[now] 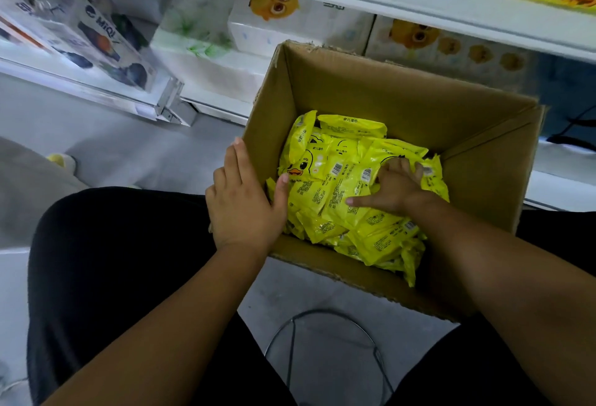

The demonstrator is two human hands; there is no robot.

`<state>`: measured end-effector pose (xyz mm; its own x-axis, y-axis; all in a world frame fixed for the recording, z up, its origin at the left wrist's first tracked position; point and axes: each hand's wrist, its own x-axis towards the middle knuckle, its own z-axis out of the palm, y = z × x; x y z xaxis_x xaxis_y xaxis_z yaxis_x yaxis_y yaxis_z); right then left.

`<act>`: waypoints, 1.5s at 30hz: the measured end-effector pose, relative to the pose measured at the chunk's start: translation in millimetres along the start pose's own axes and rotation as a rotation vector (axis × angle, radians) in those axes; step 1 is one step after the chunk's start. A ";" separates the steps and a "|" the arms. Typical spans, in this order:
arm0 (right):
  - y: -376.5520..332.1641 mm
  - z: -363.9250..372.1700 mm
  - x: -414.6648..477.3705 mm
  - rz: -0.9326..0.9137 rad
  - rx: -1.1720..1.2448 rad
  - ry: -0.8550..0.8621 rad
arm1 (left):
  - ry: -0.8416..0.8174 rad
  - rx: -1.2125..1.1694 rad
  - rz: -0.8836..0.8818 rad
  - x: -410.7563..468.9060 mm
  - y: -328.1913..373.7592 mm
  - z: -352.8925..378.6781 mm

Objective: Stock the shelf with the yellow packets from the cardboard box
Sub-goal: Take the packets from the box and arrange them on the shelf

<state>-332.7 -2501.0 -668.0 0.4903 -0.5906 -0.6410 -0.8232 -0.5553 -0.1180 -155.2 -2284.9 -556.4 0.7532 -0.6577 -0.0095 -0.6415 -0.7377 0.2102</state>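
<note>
Head view: left hand (242,199) flat on cardboard box (387,89), right hand (395,186) clutching yellow packets (325,164).

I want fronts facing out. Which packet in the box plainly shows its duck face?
The packet against the left wall of the box, beside the left hand; those around it show barcodes and print.

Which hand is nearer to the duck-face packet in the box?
The left hand: its thumb is beside the duck-face packet; the right hand lies on packets farther right.
</note>
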 end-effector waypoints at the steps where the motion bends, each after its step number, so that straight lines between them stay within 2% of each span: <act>1: -1.7 1.9 -1.5 -0.017 0.020 -0.012 | 0.005 0.002 0.003 -0.1 0.1 0.6; 5: -18.1 11.8 -15.9 -0.056 0.179 0.002 | 0.010 -0.007 0.013 -0.5 -1.0 1.8; 10: -35.9 19.1 -36.5 0.015 0.348 0.077 | 0.020 -0.009 0.028 -0.9 -0.8 1.4; 15: -36.8 9.9 -53.3 0.091 0.701 0.025 | -0.001 -0.017 0.027 -2.0 2.0 -1.1; 19: -31.6 -21.7 -80.3 0.026 0.957 0.078 | 0.001 -0.109 -0.007 -4.5 6.1 -2.6; 23: -35.4 -70.9 -130.2 -0.083 1.257 0.226 | 0.099 -0.431 0.026 -19.3 35.2 -12.9; 24: -35.7 -79.4 -144.5 -0.101 1.350 0.248 | 0.035 -0.592 0.004 -26.3 45.6 -19.4; 27: -36.5 -88.8 -187.3 -0.157 1.541 0.315 | -0.381 -1.117 -0.190 -53.5 73.5 -39.5; 28: -36.8 -87.1 -200.5 -0.172 1.553 0.340 | -0.466 -1.227 -0.225 -62.9 77.7 -39.3; 31: -36.3 -76.6 -224.5 -0.133 1.536 0.390 | -0.472 -1.461 -0.306 -90.0 82.0 -37.1; 34: -30.6 -78.5 -229.9 0.001 1.624 0.319 | -0.431 -1.493 -0.285 -99.2 82.5 -39.8; 38: -17.4 -81.6 -229.8 0.099 1.745 0.293 | -0.383 -1.385 -0.183 -95.8 84.4 -58.5; 42: -8.1 -80.7 -236.1 0.127 1.713 0.255 | -0.464 -1.363 -0.029 -92.0 73.0 -68.8; 45: -4.6 -80.6 -238.4 0.111 1.701 0.258 | -0.487 -1.317 0.010 -89.3 67.9 -74.0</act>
<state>-422.7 -2404.8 -453.4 0.3036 -0.7463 -0.5923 -0.1261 0.5847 -0.8014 -255.3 -2265.0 -468.9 0.4502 -0.8481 -0.2792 0.1630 -0.2293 0.9596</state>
